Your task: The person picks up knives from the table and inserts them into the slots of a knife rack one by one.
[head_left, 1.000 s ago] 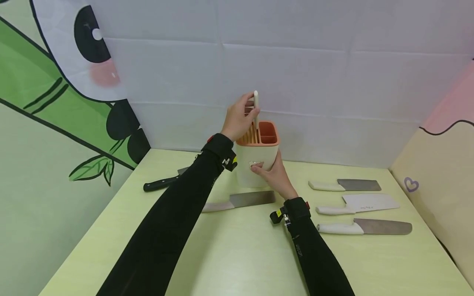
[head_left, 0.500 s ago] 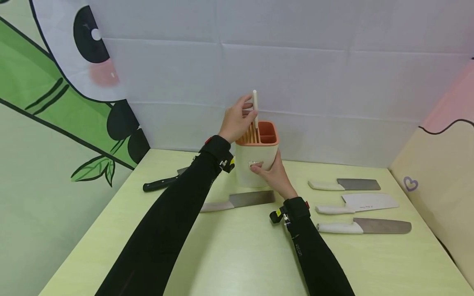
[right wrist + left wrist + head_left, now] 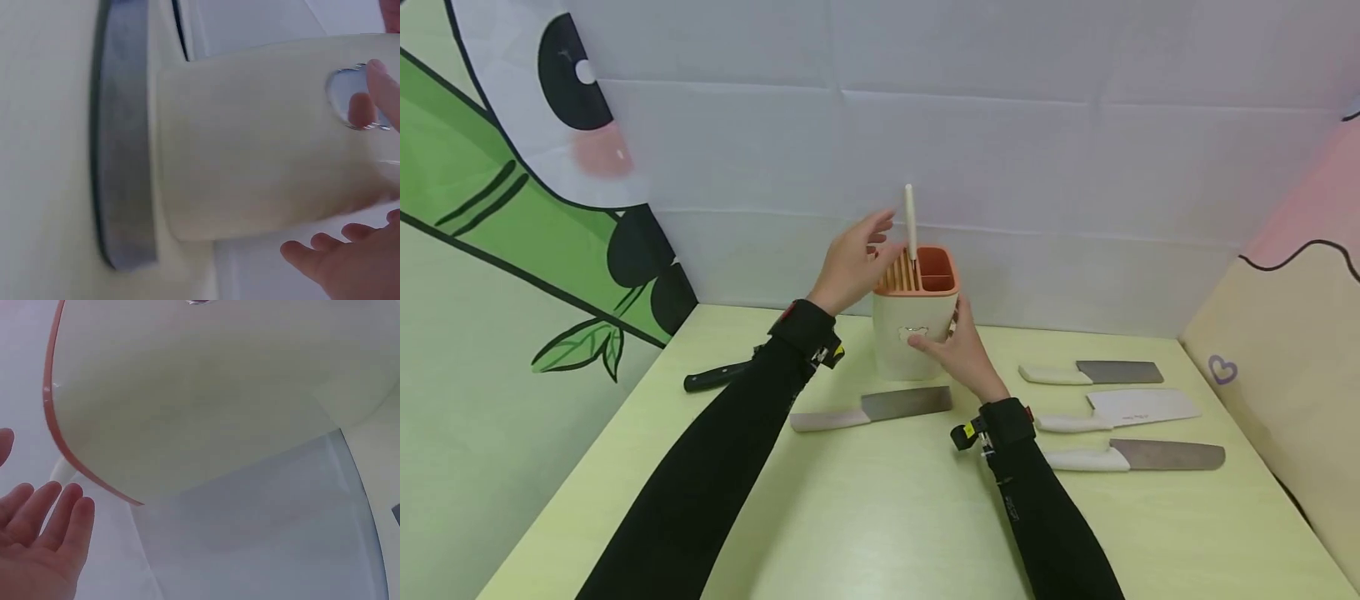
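Observation:
A white knife block (image 3: 891,354) with an orange slotted top stands near the back wall. A knife (image 3: 911,218) stands upright in one of its slots, its white handle showing and only a sliver of blade visible above the top. My left hand (image 3: 853,265) is just left of that handle, fingers spread and holding nothing; the left wrist view has the same hand (image 3: 47,547) beside the orange rim (image 3: 49,400). My right hand (image 3: 961,354) is round the block's lower right, thumb in front of the silver badge (image 3: 347,94). In the right wrist view its fingers (image 3: 337,256) extend loosely, apart from the wall.
A white-handled cleaver (image 3: 906,403) lies close in front of the block. Over on the right lie three more white-handled knives, a top one (image 3: 1116,372), a middle one (image 3: 1142,407) and a lower one (image 3: 1165,455). A black-handled knife (image 3: 715,377) is partly behind my left sleeve.
My left hand has let go of the white knife handle and moved left and slightly down. The right hand's thumb and fingers have loosened at the block. The knife stays upright in its slot.

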